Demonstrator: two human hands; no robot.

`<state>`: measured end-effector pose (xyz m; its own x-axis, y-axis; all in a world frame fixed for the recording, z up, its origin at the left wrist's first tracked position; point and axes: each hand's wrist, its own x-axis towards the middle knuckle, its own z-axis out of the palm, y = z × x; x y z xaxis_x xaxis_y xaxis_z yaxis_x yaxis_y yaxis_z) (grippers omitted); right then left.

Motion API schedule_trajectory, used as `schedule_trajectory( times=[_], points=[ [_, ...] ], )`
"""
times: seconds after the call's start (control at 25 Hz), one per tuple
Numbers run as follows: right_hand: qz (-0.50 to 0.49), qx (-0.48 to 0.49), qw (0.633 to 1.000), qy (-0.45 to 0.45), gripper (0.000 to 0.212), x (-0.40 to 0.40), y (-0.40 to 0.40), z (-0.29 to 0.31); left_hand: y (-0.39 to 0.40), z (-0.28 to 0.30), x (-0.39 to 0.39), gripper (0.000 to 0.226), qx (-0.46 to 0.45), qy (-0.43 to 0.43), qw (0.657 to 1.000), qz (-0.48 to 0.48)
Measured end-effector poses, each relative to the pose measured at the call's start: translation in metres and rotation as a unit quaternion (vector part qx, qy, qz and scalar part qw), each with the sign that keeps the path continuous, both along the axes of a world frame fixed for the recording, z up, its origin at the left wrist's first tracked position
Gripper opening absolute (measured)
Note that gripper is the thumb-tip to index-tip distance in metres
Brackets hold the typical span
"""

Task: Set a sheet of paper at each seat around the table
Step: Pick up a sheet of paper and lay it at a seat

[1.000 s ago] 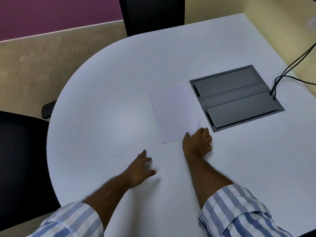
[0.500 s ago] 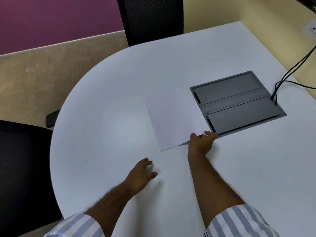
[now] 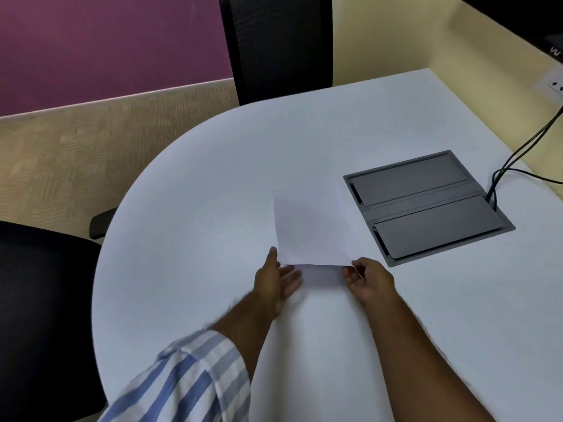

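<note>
A white sheet of paper (image 3: pixel 313 229) lies near the middle of the white table (image 3: pixel 198 184), its near edge lifted off the surface. My left hand (image 3: pixel 275 278) holds the sheet's near left corner, thumb on top and fingers underneath. My right hand (image 3: pixel 368 280) pinches the near right corner. The lifted edge casts a shadow on the table between my hands. Whether more sheets lie under it I cannot tell.
A grey flip-lid cable box (image 3: pixel 426 205) is set into the table just right of the paper, with black cables (image 3: pixel 518 159) running off to the right. One black chair (image 3: pixel 277 44) stands at the far side and another (image 3: pixel 39 315) at the left.
My left hand has moved from the bare table up to the sheet's near left corner. My right hand went from resting flat on the paper's corner to pinching it, and the near edge has lifted.
</note>
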<state>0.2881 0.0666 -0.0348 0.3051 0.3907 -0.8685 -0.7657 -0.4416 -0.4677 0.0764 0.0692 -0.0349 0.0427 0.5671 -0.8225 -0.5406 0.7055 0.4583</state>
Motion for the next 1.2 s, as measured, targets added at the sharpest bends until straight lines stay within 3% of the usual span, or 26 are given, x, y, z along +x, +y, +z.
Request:
schedule_trajectory(
  times=[0.08,0.24,0.4,0.6,0.76,0.96,1.08,1.2],
  points=[
    [0.02,-0.009,0.999,-0.026,0.011,0.003,-0.002,-0.002,0.021,0.003,0.006,0.041,0.018,0.013,1.0,0.005],
    [0.061,0.006,0.996,-0.066,0.029,0.004,-0.007,-0.005,0.046,0.005,0.01,0.007,0.046,0.169,0.981,-0.086],
    [0.149,-0.009,0.989,-0.022,0.01,0.016,-0.004,-0.003,0.051,0.013,0.001,0.023,0.095,0.209,0.96,-0.162],
    [0.269,0.025,0.962,0.031,0.027,0.036,0.014,-0.002,0.036,0.036,-0.035,0.033,0.157,0.189,0.929,-0.278],
    [0.295,0.089,0.95,-0.051,0.034,0.01,0.016,0.004,0.019,0.055,-0.088,0.034,0.171,0.155,0.913,-0.337],
    [0.238,0.152,0.951,-0.125,0.035,-0.073,-0.01,0.01,-0.003,0.062,-0.17,0.038,0.138,0.182,0.933,-0.278],
    [0.191,0.15,0.963,-0.119,0.031,-0.142,-0.032,0.008,-0.026,0.059,-0.218,0.037,0.122,0.209,0.962,-0.127],
    [0.138,0.135,0.976,-0.098,0.019,-0.202,-0.049,0.005,-0.048,0.054,-0.253,0.021,0.118,0.166,0.979,-0.008]
  ],
)
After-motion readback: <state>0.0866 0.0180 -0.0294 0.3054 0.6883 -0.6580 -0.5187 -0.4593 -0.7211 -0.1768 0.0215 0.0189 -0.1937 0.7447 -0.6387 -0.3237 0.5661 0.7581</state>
